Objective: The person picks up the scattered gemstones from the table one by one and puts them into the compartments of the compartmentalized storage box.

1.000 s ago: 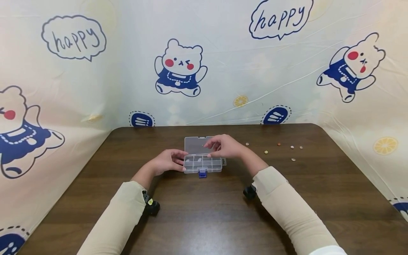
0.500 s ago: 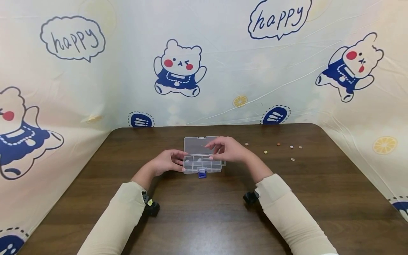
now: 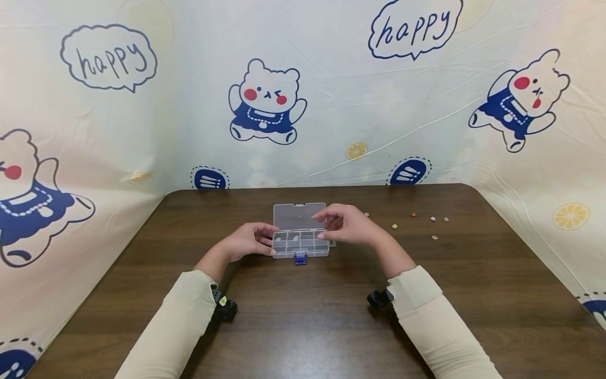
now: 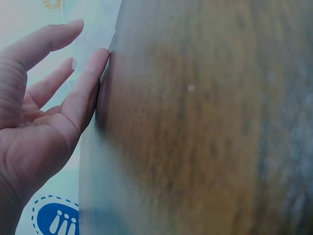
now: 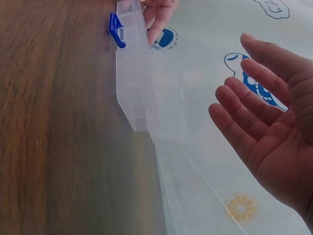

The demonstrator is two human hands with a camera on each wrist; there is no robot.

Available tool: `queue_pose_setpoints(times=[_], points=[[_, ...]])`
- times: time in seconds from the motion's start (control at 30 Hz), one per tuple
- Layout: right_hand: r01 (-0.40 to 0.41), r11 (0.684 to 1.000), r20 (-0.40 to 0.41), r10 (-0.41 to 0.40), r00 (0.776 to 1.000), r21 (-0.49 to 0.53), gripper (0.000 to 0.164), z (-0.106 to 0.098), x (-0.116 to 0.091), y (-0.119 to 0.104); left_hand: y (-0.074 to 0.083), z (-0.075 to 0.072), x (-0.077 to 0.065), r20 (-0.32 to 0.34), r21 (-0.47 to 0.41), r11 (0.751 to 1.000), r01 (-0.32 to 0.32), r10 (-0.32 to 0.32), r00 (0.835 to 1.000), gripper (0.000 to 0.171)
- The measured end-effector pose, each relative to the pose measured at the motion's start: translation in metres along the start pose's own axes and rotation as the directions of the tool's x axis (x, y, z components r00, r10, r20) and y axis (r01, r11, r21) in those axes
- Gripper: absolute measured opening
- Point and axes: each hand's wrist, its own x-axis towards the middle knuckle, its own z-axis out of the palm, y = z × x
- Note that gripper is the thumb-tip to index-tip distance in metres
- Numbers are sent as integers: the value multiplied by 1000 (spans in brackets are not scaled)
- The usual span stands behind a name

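From the near side: possible snagging of a low-passing fingertip on the blue latch (image 3: pixel 300 259), hanging loose at the near edge of the clear box (image 3: pixel 310 247). Box position: well in from the left and right edges of the desk (image 3: pixel 293 326), short of its far edge. At the box's left end: left hand (image 3: pixel 249 240), fingers parted, thumb touching the near-left corner. With too little pressure, likely sliding under a knock. Over the right end: right hand (image 3: pixel 349 225), thumb and fingers spread, nothing visible between. Possible catching of the lid (image 3: pixel 286 213), hence jolting of the pale pieces (image 3: pixel 295 238) in the back row. Toward the desk's far-right corner: loose pebble-like bits (image 3: pixel 395 226), prone to scattering if brushed.

Cut off: near edge of the desk. Unreadable: pressure of the left hand. Partly covered by the right thumb: back-right compartment. Uncertain: lid flat or tilted. Half hidden behind the right hand: leftmost bit.
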Motion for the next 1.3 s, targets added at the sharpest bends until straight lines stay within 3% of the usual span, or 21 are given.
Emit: queue_pose_setpoints(times=[0.4, 1.03, 1.3], points=[[-14, 1000, -28, 14, 1000, 9, 39, -12, -16, 3, -1, -1, 2, -2, -3, 1000, -5, 5, 1000, 66], [-106, 994, -56, 108, 993, 39, 43, -29, -44, 7, 0, 1, 2, -11, 15, 1000, 14, -14, 1000, 65], [-98, 994, -61, 100, 993, 43, 44, -37, -56, 12, -1, 1, 2, -19, 4, 1000, 20, -20, 1000, 65]])
